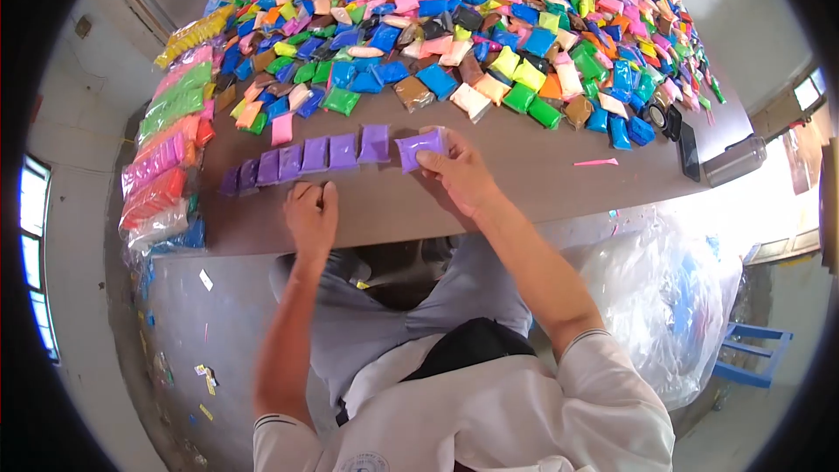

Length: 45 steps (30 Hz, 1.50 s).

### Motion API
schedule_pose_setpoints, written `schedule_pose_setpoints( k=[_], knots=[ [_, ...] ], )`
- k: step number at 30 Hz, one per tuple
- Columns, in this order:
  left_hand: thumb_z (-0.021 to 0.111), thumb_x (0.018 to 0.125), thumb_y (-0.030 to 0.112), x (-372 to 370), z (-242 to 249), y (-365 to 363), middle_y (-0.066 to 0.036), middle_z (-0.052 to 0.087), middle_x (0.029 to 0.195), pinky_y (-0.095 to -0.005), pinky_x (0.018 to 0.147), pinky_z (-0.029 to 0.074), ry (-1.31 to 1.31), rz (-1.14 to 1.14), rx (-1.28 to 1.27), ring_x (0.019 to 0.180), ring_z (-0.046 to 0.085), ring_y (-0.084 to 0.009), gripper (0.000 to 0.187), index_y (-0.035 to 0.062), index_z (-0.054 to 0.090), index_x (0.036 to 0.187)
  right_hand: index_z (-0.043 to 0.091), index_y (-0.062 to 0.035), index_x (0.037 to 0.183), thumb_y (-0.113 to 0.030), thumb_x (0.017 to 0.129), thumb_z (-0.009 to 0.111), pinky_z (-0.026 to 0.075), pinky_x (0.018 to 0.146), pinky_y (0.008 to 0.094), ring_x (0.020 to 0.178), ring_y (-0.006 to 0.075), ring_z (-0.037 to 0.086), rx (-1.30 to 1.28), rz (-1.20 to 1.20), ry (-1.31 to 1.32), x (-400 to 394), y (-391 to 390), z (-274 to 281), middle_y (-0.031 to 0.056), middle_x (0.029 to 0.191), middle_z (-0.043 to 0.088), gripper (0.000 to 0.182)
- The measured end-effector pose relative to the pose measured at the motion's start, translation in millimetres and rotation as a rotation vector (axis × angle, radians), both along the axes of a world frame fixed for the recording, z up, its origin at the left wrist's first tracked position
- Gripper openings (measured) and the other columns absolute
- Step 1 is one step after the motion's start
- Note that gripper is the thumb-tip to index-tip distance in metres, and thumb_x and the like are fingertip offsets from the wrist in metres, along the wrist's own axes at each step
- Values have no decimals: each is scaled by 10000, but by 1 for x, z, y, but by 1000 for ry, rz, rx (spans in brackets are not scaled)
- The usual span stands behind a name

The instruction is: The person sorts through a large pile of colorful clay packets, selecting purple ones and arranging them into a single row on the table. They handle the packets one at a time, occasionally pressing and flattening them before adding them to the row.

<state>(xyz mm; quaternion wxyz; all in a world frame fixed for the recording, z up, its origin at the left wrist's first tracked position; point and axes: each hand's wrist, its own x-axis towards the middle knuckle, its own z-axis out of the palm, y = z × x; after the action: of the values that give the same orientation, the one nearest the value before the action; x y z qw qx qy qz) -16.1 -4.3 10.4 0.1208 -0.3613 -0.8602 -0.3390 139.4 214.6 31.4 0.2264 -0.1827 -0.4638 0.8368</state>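
Note:
My right hand (461, 177) pinches a small purple packet (418, 147) between thumb and fingers, at the right end of a row of similar packets. The row of purple packets (343, 152) lies side by side across the brown table, slanting down to the left. Just below the middle of that row, my left hand (311, 210) rests at the tabletop with its fingers curled in. Nothing shows in the left hand. The packets look like soft, glossy clear-plastic pouches with purple filling.
A large heap of multicoloured packets (437, 79) covers the back of the table (542, 188). Bagged stacks of packets (153, 197) line the left edge. To the right lie a pink stick (596, 162), a phone (689, 154) and a metal flask (736, 161). Clear plastic bags (655, 297) stand beside me.

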Motion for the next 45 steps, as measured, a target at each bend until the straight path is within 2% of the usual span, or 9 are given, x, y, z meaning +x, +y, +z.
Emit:
schedule_pose_setpoints(
  k=[2, 7, 13, 19, 25, 28, 31, 40, 45],
  knots=[
    [641, 917, 236, 26, -8, 11, -154, 621, 818, -436, 759, 434, -114, -76, 229, 797, 580, -326, 348, 13, 583, 657, 636, -68, 1146, -147, 895, 743, 453, 613, 233, 743, 77, 564, 25, 8, 4, 4, -25, -5, 13, 937, 645, 284],
    [530, 1029, 364, 83, 15, 21, -110, 628, 891, -351, 794, 453, -728, -403, 286, 813, 576, -245, 418, 8, 659, 851, 661, -94, 1087, -167, 895, 750, 407, 583, 236, 691, 49, 525, -214, 133, -40, 23, -66, -3, -28, 823, 628, 224],
    [513, 1040, 418, 81, 20, 19, -72, 616, 910, -291, 804, 445, -860, -437, 412, 842, 542, -154, 464, -26, 645, 1066, 679, -77, 1054, -202, 891, 754, 430, 571, 226, 671, 60, 552, -114, 76, 28, 28, -77, -13, -13, 829, 647, 217],
    [526, 1032, 423, 79, 4, 13, -91, 623, 866, -333, 755, 441, -713, -427, 377, 801, 545, -184, 471, -34, 639, 1009, 667, -50, 1114, -209, 927, 730, 502, 708, 218, 827, 53, 599, 432, 394, -303, 30, -44, 3, -16, 934, 662, 253],
    [597, 979, 373, 86, -1, 19, -160, 612, 824, -413, 759, 441, -459, -366, 285, 793, 551, -348, 388, 2, 646, 875, 675, -52, 1066, -245, 938, 723, 470, 629, 187, 722, 10, 525, 211, 399, -167, 30, -33, -5, -61, 892, 626, 236],
    [591, 995, 328, 87, 0, 23, -129, 634, 862, -374, 749, 438, -320, -427, 317, 756, 558, -258, 351, -11, 647, 924, 677, -65, 1047, -260, 948, 710, 458, 628, 181, 710, 0, 505, 204, 310, -145, 32, -48, -4, -75, 879, 613, 221],
    [605, 962, 400, 87, -2, 22, -158, 610, 813, -454, 784, 427, -377, -434, 310, 815, 551, -375, 431, 4, 634, 795, 674, -83, 1099, -293, 965, 683, 453, 623, 181, 712, -1, 508, 254, 339, -209, 32, -44, -11, -78, 872, 608, 249],
    [548, 985, 424, 87, -5, 14, -193, 625, 874, -472, 808, 418, -295, -449, 156, 861, 557, -392, 471, 5, 628, 786, 656, -75, 1170, -273, 969, 642, 416, 547, 185, 646, 6, 478, 387, 446, -274, 30, -36, 10, -56, 809, 561, 282],
    [593, 952, 379, 90, 2, 19, -158, 637, 917, -464, 828, 421, -283, -444, 218, 893, 561, -366, 370, 23, 669, 884, 607, -60, 1165, -218, 956, 656, 468, 612, 188, 721, 21, 539, 295, 449, -183, 28, -30, -3, -48, 867, 577, 266]
  ],
)
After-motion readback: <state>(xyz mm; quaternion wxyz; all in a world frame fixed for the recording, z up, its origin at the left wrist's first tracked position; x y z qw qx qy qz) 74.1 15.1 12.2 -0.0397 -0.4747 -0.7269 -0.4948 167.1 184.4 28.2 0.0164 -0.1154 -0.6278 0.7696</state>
